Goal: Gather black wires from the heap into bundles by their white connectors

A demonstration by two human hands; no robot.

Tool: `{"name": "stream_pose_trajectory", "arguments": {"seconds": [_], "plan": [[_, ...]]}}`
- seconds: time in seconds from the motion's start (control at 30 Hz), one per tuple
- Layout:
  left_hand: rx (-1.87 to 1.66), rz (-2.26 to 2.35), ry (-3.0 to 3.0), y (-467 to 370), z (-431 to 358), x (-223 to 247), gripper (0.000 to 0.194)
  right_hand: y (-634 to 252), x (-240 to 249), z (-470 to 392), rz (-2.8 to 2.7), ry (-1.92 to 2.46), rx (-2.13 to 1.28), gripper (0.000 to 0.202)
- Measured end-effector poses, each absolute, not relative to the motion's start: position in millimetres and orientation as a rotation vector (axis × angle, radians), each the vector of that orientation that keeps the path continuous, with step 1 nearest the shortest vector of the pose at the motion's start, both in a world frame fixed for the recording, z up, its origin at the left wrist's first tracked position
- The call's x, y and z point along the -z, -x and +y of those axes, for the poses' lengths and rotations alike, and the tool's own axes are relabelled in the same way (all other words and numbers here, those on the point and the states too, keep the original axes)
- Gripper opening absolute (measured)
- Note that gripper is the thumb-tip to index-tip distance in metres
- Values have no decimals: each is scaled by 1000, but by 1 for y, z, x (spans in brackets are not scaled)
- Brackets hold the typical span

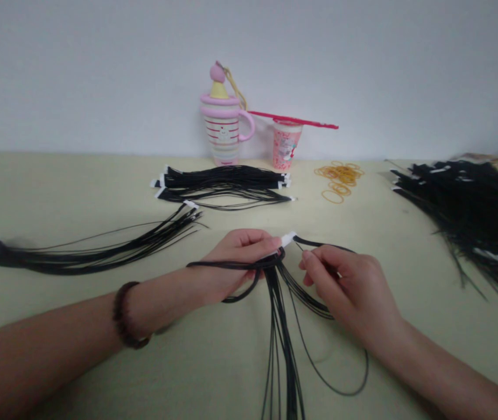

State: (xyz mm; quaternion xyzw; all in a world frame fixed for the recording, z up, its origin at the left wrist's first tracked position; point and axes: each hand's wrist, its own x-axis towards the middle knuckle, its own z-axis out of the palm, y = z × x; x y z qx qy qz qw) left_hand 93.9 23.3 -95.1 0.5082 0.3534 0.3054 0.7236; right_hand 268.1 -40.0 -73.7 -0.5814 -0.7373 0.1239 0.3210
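In the middle of the table, my left hand [242, 256] pinches a bundle of thin black cords [281, 326] just below its white end piece [288, 238]. Most of the strands hang down toward the table's near edge, and some loop out to the left past my fingers. Thumb and fingertips of my right hand [340, 280] are closed on a single black strand close to the white end. One long loop of cord droops below that hand. A dark beaded bracelet [126, 315] circles my left wrist.
Another black bundle [100, 256] lies at left, with more bundles [227, 181] stacked beyond my hands. A large black pile [485, 204] covers the right side. Yellow rubber bands [340, 175], a pink striped mug [223, 134] and a pink paper cup [286, 146] with a red stick [293, 119] stand farther back.
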Motion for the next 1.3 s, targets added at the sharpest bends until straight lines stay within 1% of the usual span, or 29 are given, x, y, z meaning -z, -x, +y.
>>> {"name": "stream_pose_trajectory", "arguments": {"seconds": [0.23, 0.4, 1.0, 1.3], "plan": [[-725, 799, -1142, -97, 20, 93, 31, -267, 73, -41, -1918, 1557, -305, 33], [-747, 822, -1127, -99, 19, 92, 29, -265, 75, -42, -1939, 1557, -228, 32], [-779, 828, -1150, -101, 16, 93, 31, -265, 79, -38, -1974, 1465, -108, 27], [-800, 822, -1162, -101, 16, 95, 32, -267, 79, -39, -1943, 1436, -159, 28]]}}
